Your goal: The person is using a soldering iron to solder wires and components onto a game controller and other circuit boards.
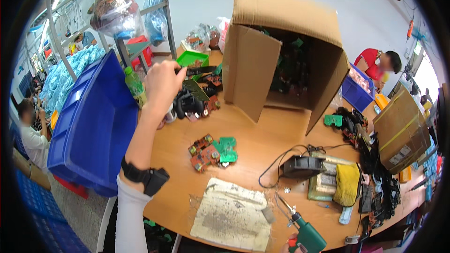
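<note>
Left hand [161, 82]: raised over the far table, fingers pinched on a dark board piece [194, 71] above the heap of black parts [190, 105]; blue bin [93, 122] just left; open cardboard box [281, 51] right; small circuit boards [213, 150] lie on open wood nearer in; right hand [290, 248] at the lower edge, closed round a green soldering iron [304, 234] beside the stained mat [232, 215]
</note>
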Demonstrator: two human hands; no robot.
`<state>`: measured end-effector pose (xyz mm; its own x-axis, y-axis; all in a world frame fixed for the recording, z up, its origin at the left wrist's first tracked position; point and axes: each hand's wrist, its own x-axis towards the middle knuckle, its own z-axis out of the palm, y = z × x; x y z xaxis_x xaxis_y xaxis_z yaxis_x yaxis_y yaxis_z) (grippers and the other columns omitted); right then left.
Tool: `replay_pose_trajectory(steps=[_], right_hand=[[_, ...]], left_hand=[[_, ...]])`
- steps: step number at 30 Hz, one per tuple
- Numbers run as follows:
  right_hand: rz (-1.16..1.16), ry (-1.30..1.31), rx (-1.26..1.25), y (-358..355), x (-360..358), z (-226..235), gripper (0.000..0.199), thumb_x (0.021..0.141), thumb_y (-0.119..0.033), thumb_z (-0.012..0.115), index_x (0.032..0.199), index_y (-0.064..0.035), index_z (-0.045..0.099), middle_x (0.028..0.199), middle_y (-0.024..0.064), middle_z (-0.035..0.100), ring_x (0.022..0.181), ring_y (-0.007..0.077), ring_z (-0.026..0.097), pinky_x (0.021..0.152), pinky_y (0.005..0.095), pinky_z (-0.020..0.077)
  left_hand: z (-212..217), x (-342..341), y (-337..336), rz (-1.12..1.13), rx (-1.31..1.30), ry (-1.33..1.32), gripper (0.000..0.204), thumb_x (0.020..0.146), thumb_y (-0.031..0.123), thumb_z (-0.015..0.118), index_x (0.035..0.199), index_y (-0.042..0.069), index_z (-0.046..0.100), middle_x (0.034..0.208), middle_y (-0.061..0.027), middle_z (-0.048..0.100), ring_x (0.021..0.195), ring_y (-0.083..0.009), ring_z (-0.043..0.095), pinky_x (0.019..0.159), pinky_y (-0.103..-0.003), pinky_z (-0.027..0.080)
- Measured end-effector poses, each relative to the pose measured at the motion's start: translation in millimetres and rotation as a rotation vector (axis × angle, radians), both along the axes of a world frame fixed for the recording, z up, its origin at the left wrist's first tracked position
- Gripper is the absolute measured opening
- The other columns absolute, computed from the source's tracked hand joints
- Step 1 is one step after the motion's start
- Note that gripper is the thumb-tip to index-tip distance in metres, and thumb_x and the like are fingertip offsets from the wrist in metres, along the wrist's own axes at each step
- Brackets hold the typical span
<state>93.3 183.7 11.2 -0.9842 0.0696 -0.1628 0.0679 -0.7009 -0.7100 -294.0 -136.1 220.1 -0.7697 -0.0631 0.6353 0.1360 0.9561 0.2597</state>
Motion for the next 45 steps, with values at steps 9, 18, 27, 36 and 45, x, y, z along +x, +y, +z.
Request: replay_pose_trajectory(steps=[9,18,27,36,45], right_hand=[[0.030,0.179,0.125,-6.0,-11.9,39.8,0.055,0.077,-0.036,0.054,0.110,0.0024,0.032,0.045,0.0005,0.035,0.034,0.0090,0.032,0.035,0.0236,0.0247],[0.064,-0.002,0.197,-4.3,-5.4,41.3,0.058,0.069,-0.027,0.063,0.108,0.0085,0.038,0.045,0.0044,0.040,0.036,0.0095,0.035,0.034,0.0218,0.0242],[0.126,-0.049,0.324,-12.2,-26.5,45.2,0.066,0.069,-0.036,0.064,0.108,0.0098,0.037,0.045,0.0026,0.039,0.036,0.0080,0.033,0.034,0.0207,0.0230],[0.092,-0.036,0.449,-0.3,-20.0,51.5,0.068,0.072,-0.044,0.059,0.110,0.0075,0.035,0.045,-0.0003,0.038,0.035,0.0067,0.033,0.034,0.0201,0.0235],[0.066,-0.040,0.489,9.6,-13.8,49.1,0.068,0.073,-0.048,0.056,0.108,0.0062,0.034,0.044,-0.0012,0.036,0.032,0.0070,0.033,0.032,0.0192,0.0240]], left_hand=[[-154.4,230.5,71.6,-0.293,-0.060,-0.297,0.021,0.077,0.025,0.056,0.063,0.009,0.055,0.040,-0.0071,0.047,0.034,-0.0223,0.049,0.033,-0.032,0.037],[-174.1,270.1,76.3,-0.893,0.202,-0.584,0.030,0.066,0.018,0.065,0.092,0.005,0.058,0.080,-0.0092,0.056,0.070,-0.0206,0.054,0.058,-0.032,0.043],[-189.1,249.3,59.9,-1.109,0.002,-0.500,0.032,0.059,0.001,0.055,0.091,0.003,0.057,0.106,-0.0109,0.049,0.101,-0.0261,0.045,0.082,-0.035,0.042],[-206.5,260.3,88.8,-1.268,0.196,-0.474,0.038,0.059,0.001,0.056,0.098,0.004,0.056,0.106,-0.0112,0.051,0.101,-0.0246,0.049,0.072,-0.031,0.042],[-187.7,238.2,84.5,-1.077,0.309,-0.512,0.041,0.062,0.013,0.065,0.101,0.007,0.056,0.107,-0.0094,0.048,0.096,-0.0260,0.046,0.076,-0.035,0.040]])
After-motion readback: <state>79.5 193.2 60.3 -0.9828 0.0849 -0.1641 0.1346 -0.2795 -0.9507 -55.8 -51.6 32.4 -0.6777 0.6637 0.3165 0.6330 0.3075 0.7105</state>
